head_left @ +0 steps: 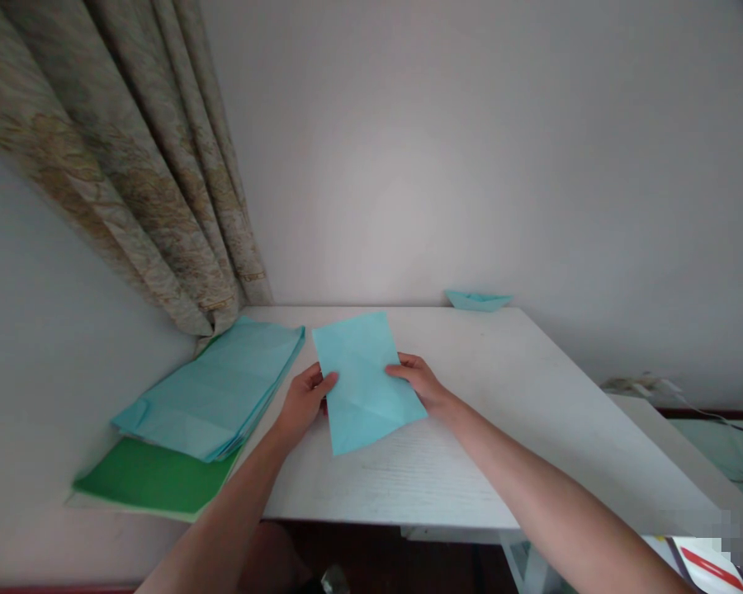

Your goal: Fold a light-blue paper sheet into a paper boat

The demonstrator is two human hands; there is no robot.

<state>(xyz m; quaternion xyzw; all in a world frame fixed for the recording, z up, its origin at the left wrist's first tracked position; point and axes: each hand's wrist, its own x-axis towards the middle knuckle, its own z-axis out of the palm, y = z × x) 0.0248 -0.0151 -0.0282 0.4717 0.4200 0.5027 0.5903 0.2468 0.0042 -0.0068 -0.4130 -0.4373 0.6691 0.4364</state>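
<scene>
A light blue sheet of paper (362, 375) with fold creases lies tilted on the white table (470, 445). My left hand (303, 402) grips its left edge, thumb on top. My right hand (419, 381) pinches its right edge, fingers curled over the paper. Both hands hold the same sheet, slightly lifted at the near end.
A stack of light blue sheets (216, 388) lies at the table's left on green paper (154, 478). A folded blue paper boat (478, 299) sits at the far edge by the wall. A patterned curtain (130, 165) hangs at the left. Papers lie at the lower right.
</scene>
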